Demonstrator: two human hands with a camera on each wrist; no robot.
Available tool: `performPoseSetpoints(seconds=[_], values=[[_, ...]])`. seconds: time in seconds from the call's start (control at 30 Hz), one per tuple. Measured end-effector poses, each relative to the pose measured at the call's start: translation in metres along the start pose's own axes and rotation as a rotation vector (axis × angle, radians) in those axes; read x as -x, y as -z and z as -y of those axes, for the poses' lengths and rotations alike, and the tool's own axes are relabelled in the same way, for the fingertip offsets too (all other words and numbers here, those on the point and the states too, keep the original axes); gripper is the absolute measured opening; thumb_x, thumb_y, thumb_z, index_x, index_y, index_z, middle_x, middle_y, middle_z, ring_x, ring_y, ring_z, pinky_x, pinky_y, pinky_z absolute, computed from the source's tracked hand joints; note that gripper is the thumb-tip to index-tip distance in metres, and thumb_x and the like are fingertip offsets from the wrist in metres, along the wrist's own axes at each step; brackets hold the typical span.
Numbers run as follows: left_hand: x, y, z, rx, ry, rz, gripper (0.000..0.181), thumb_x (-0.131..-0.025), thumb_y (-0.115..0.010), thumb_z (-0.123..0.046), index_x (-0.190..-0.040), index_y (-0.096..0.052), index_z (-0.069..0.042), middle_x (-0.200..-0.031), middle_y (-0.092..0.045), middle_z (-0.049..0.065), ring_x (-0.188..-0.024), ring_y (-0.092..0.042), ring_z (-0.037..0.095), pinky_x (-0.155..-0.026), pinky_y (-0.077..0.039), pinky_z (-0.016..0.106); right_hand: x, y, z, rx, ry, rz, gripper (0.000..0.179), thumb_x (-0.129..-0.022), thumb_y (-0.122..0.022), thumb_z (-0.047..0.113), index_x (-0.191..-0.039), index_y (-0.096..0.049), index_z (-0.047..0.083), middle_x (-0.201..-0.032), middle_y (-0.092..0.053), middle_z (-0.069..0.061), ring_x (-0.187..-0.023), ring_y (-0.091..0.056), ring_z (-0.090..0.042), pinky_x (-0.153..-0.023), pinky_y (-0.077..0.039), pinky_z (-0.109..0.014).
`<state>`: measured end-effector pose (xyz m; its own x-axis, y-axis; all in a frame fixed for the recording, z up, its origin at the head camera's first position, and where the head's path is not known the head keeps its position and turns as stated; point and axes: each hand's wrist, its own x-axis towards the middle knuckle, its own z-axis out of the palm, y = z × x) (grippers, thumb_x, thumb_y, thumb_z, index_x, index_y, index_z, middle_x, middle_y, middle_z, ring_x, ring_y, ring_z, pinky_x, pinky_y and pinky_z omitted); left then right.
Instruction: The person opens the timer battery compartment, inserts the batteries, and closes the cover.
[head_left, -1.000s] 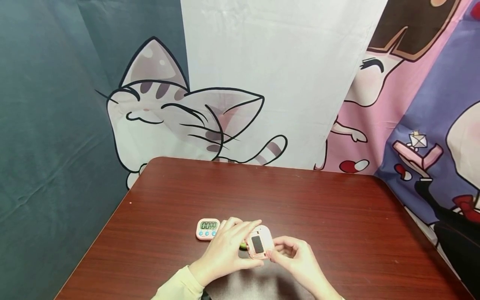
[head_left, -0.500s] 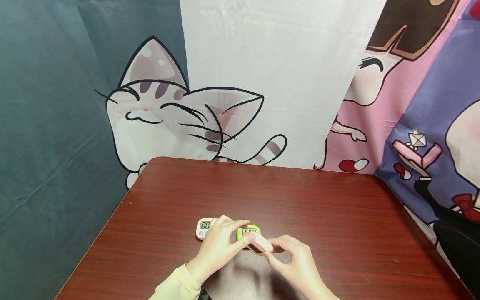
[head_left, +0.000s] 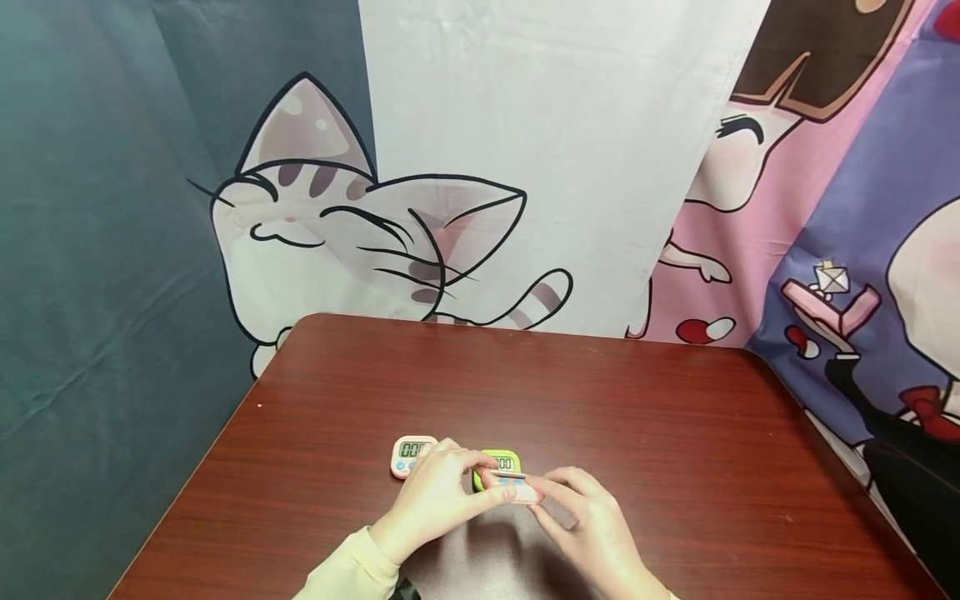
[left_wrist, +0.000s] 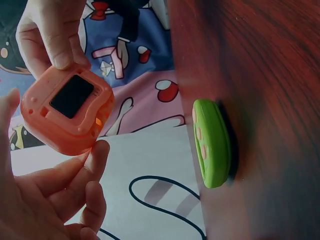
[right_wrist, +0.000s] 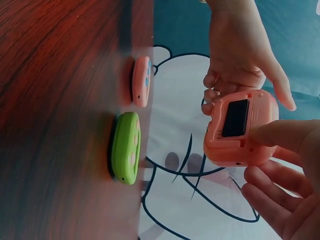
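Note:
Between both hands a pink digital timer (head_left: pixel 525 493) is held above the table's near part, tilted edge-on in the head view. Both wrist views show its back, with a dark rectangular panel (left_wrist: pixel 72 96). My right hand (head_left: pixel 592 521) pinches the timer's right side, its thumb (right_wrist: pixel 280 132) on the back. My left hand (head_left: pixel 438 500) is around the left end, with curled fingers touching the edge; its thumb (right_wrist: pixel 281 90) looks slightly apart from the casing in the wrist views. Behind them, a green timer (right_wrist: pixel 125 148) is partly covered in the head view.
Another pink timer (head_left: pixel 405 457) with blue buttons lies on the table to the left, partly behind my left hand. The brown wooden table (head_left: pixel 637 400) reaches back to a printed cartoon curtain (head_left: pixel 600 150).
The held timer has turned from its back facing up to nearly edge-on, with blue buttons now showing. My left hand shifted slightly left, uncovering the green timer.

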<state>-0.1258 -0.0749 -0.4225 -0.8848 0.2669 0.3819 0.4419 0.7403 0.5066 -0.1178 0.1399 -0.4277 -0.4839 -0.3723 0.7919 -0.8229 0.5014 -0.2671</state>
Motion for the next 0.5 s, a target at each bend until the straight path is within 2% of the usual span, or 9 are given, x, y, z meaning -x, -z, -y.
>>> performPoseSetpoints(seconds=[0.2,0.3,0.5], values=[[0.0003,0.0007,-0.0004,-0.008,-0.021,0.044,0.049,-0.075,-0.063,-0.067,-0.095,-0.073,-0.023,-0.087,-0.067,-0.018,-0.081,-0.051,0.003,-0.082,-0.037,0.034,-0.0006,0.0002,-0.0016,0.002,0.107,-0.039,0.029,-0.096,-0.053,0.027,-0.099,-0.072,0.006,-0.091,-0.062,0.0,-0.08,-0.058,-0.012,-0.072,-0.047,-0.015],[-0.0005,0.0014,-0.0015,-0.006,-0.024,0.054,0.049,-0.075,-0.063,-0.067,-0.095,-0.073,-0.023,-0.088,-0.068,-0.017,-0.08,-0.051,0.003,-0.081,-0.037,0.033,-0.0008,0.0005,-0.0022,0.006,0.127,-0.049,0.028,-0.096,-0.054,0.026,-0.099,-0.072,0.005,-0.092,-0.062,-0.002,-0.081,-0.059,-0.014,-0.074,-0.047,-0.015],[-0.0019,0.0011,-0.0019,-0.024,-0.055,0.05,0.045,-0.072,-0.064,-0.068,-0.087,-0.072,-0.027,-0.078,-0.064,-0.02,-0.074,-0.047,0.001,-0.075,-0.034,0.03,-0.0012,0.0013,-0.0023,0.019,0.148,-0.051,0.028,-0.096,-0.053,0.024,-0.098,-0.072,0.004,-0.093,-0.062,-0.003,-0.082,-0.059,-0.016,-0.074,-0.048,-0.017]])
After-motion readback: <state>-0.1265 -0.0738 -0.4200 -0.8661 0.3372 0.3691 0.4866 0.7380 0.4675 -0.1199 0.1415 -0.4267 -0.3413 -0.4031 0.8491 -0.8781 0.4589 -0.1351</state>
